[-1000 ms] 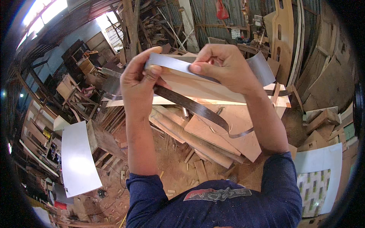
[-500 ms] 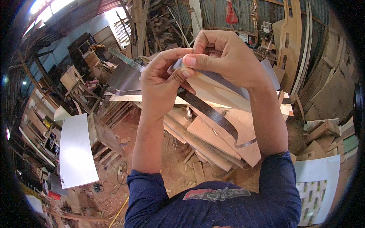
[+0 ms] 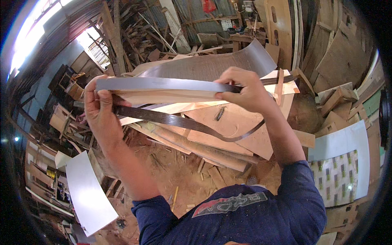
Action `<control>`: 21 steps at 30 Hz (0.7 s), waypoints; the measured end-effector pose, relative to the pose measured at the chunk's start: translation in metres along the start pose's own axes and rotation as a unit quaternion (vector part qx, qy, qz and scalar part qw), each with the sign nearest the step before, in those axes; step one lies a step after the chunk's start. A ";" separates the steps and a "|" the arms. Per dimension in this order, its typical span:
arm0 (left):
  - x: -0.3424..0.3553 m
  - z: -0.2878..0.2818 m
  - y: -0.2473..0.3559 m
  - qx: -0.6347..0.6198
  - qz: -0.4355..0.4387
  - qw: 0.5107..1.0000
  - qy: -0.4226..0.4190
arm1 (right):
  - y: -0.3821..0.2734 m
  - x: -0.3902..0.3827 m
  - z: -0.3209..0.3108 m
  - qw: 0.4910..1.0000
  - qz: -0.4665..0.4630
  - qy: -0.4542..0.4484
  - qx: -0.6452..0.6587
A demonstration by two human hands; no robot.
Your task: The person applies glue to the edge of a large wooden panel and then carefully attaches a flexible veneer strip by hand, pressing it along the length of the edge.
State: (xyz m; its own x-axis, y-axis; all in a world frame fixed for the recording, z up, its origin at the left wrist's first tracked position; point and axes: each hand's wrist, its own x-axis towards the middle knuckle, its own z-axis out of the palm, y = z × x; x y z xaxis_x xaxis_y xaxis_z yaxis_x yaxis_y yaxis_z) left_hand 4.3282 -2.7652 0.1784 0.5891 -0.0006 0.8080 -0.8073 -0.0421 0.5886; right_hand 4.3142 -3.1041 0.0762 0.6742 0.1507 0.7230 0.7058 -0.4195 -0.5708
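Stretched between my two hands is a long, thin edging strip (image 3: 159, 84), its upper run showing a smooth grey face. The strip's lower run shows dark brown wood grain and sags in a loop below, curving up toward my right wrist. My left hand (image 3: 99, 107) pinches it at the left end, thumb toward me. With thumb and fingers, my right hand (image 3: 244, 90) grips the right end of the grey run. Behind them lies a wide, dark wood-grain sheet (image 3: 212, 65) with a curled right end, on pale boards (image 3: 261, 126).
A white panel (image 3: 87, 192) leans at the lower left. Another pale sheet (image 3: 359, 151) with a patterned area stands at the right. Stacked planks (image 3: 196, 147) lie under the boards, and offcuts litter the dusty floor (image 3: 163, 179). Tall timber leans along the back wall.
My hands were close together at the strip; now they are wide apart, the left moved left and down, the right slightly down. The grey run is now stretched out between them.
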 end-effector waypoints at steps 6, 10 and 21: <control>0.015 -0.033 -0.020 0.043 -0.022 0.999 0.020 | 0.046 -0.029 -0.047 0.995 0.095 0.026 -0.025; 0.028 -0.056 -0.020 0.049 -0.020 0.998 0.047 | 0.055 -0.020 -0.065 0.991 0.128 -0.025 0.008; 0.040 -0.085 -0.039 0.032 -0.069 0.993 0.088 | 0.091 -0.006 -0.082 0.996 0.078 -0.043 -0.022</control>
State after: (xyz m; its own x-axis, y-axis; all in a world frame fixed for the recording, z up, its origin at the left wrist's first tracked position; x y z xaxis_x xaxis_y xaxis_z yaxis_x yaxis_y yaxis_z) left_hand 4.3804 -2.6788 0.1894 0.6751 0.1841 0.7144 -0.7115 -0.0933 0.6965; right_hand 4.3566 -3.2166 0.0513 0.7921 0.1554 0.5902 0.5824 -0.4816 -0.6549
